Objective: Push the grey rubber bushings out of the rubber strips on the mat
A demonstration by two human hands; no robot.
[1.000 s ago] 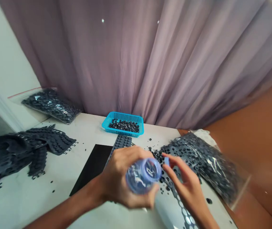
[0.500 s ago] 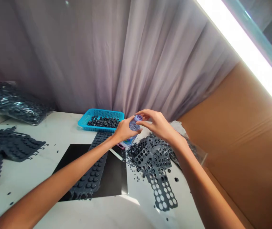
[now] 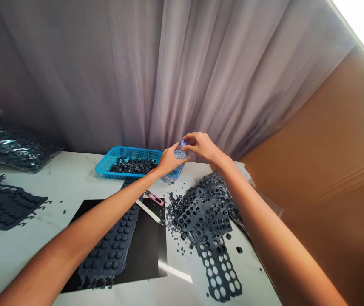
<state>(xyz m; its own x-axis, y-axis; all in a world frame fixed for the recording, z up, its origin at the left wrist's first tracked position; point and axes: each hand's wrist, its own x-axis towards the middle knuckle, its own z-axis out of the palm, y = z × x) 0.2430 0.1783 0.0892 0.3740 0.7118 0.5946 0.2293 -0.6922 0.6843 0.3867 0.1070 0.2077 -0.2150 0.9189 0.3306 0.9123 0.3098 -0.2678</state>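
My left hand (image 3: 168,161) is wrapped round a small clear plastic bottle (image 3: 174,171) that stands upright at the far side of the white table, just right of a blue basket (image 3: 105,162). My right hand (image 3: 201,146) pinches the bottle's pale blue cap (image 3: 183,143) from above. Both arms stretch far forward. A dark rubber strip with round buttons (image 3: 113,248) lies on a black mat (image 3: 148,250) under my left forearm.
The blue basket holds several small dark rubber pieces. Punched-out rubber sheets (image 3: 206,216) and loose bits lie right of the mat, pink-handled snips (image 3: 153,198) beside them. More sheets (image 3: 5,204) and a plastic bag of parts (image 3: 12,146) sit at left. Curtain behind, brown board (image 3: 328,178) at right.
The bottle went from close in front of me to the far side of the table by the basket. My right hand closed on its cap. The view tilted down and left.
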